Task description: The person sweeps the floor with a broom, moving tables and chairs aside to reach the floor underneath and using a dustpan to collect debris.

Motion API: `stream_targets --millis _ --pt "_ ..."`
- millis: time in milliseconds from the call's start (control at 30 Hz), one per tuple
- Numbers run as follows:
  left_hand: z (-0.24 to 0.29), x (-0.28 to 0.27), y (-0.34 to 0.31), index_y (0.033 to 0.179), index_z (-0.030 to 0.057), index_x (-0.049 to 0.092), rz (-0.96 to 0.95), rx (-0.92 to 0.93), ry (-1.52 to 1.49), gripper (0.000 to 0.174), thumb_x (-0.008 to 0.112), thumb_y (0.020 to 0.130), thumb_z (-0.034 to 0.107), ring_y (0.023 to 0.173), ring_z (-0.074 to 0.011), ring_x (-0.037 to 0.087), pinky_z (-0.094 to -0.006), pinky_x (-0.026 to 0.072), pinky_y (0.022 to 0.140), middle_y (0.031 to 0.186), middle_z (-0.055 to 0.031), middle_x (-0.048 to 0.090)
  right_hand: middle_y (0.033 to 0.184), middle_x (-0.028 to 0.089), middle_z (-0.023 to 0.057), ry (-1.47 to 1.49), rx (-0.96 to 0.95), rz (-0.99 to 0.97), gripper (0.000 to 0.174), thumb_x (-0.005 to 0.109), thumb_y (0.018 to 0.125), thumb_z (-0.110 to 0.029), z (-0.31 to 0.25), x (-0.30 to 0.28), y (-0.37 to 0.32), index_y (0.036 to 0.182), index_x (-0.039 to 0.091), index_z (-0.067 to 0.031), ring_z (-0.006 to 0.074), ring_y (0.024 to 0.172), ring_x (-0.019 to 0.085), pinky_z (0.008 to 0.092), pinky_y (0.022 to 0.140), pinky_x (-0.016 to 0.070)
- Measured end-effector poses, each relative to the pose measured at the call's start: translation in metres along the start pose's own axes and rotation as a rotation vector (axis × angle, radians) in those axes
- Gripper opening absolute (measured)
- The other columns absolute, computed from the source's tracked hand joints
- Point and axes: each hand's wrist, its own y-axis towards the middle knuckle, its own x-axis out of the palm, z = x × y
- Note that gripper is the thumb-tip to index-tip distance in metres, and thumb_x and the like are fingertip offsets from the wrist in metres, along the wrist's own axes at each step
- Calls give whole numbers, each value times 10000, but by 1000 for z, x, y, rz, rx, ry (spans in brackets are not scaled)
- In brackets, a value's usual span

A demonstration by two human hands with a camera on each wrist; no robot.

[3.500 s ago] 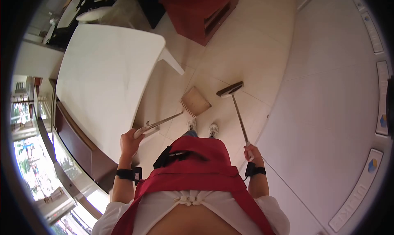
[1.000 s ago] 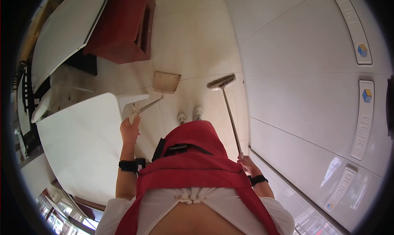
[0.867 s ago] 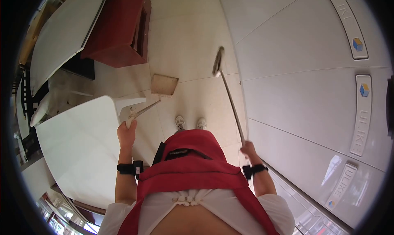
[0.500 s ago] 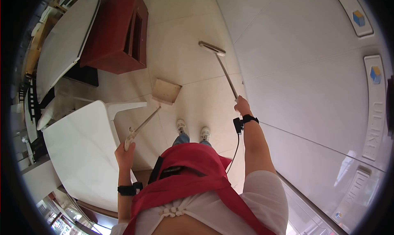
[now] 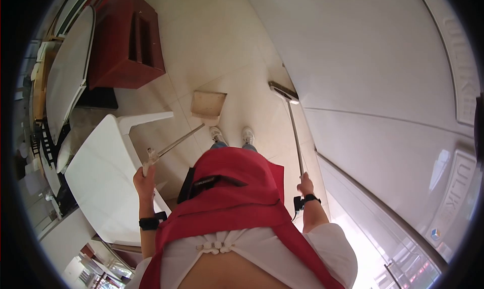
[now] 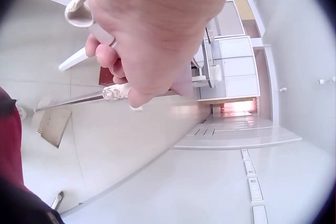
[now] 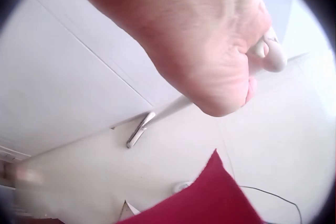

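My left hand [image 5: 144,184] grips the pale upper end of a long-handled dustpan [image 5: 207,104]. Its pan, with a toothed edge toward my shoes, sits on the floor just ahead of them. In the left wrist view, the fingers [image 6: 107,56] curl round the handle, and the pan [image 6: 56,129] lies at lower left. Beside my right hip, my right hand [image 5: 305,184] holds a broom [image 5: 296,132] by its handle. The narrow broom head is down by the floor, right at the foot of the white panelled unit. The right wrist view shows this head [image 7: 138,131] beyond the hand.
The white unit [image 5: 373,62] runs along my right side. A white table [image 5: 108,178] stands close on the left, one leg [image 5: 146,120] reaching toward the dustpan. Farther ahead on the left is a red cabinet [image 5: 126,47]. Light floor tiles [image 5: 212,37] stretch ahead.
The right arm stretched forward with the broom, then drew back, bringing its head nearer and against the white unit's foot. The broom head has turned. The left hand keeps hold of the dustpan.
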Motion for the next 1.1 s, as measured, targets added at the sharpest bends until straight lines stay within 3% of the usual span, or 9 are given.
stream_targets --millis 167,267,333,400,633,800,933,1000,1100 --pt "6 5 4 731 14 584 -74 111 119 256 663 814 243 493 -59 421 -255 341 439 564 13 487 1286 509 173 180 24 -157 829 595 662 16 42 77 -67 1379 179 -16 363 1197 469 379 951 439" --pt "9 9 23 733 -5 577 -97 238 248 284 670 800 255 513 -105 456 -296 381 477 567 -53 515 1352 449 160 535 87 -289 850 581 666 20 15 96 -85 1396 149 -35 350 1089 541 437 681 541" --pt "-1 10 43 742 -20 569 -122 376 386 306 672 788 264 525 -148 478 -331 406 510 574 -113 523 1101 557 129 870 160 -282 913 550 630 19 6 57 -125 1442 143 -70 199 629 537 332 416 401" --pt "23 15 40 746 -28 558 -168 504 449 329 672 781 279 520 -201 480 -355 413 530 589 -158 516 795 501 60 888 267 -259 903 539 656 51 1 31 -161 1453 142 -96 132 471 450 277 374 320" --pt "19 13 62 738 -25 553 -250 641 538 350 673 765 302 540 -295 527 -382 428 549 617 -188 542 764 469 69 1052 393 -88 887 528 640 35 16 74 -210 1437 160 -93 135 435 407 275 355 288" --pt "15 8 52 761 -9 573 -345 593 513 343 677 752 318 576 -339 562 -388 443 565 639 -191 575 621 429 47 945 430 -128 662 531 671 42 7 58 -202 1282 308 -82 128 401 417 261 326 279" --pt "-3 -7 39 774 -1 584 -316 623 511 330 675 753 315 586 -358 567 -394 450 564 639 -187 585 646 450 40 1205 463 -329 237 542 656 68 6 66 -100 859 534 -56 126 473 460 243 387 350" --pt "-6 -16 28 771 0 583 -293 617 540 326 675 753 312 589 -356 574 -400 450 560 635 -184 586 660 472 35 642 -515 -31 131 502 699 91 15 109 -44 718 535 -35 128 518 465 228 430 383" --pt "-12 -28 11 766 3 580 -319 515 546 323 676 751 310 603 -367 576 -412 446 554 634 -187 585 668 483 32 354 -724 -1 160 484 721 115 -93 76 -77 762 543 -28 113 556 470 215 443 382"
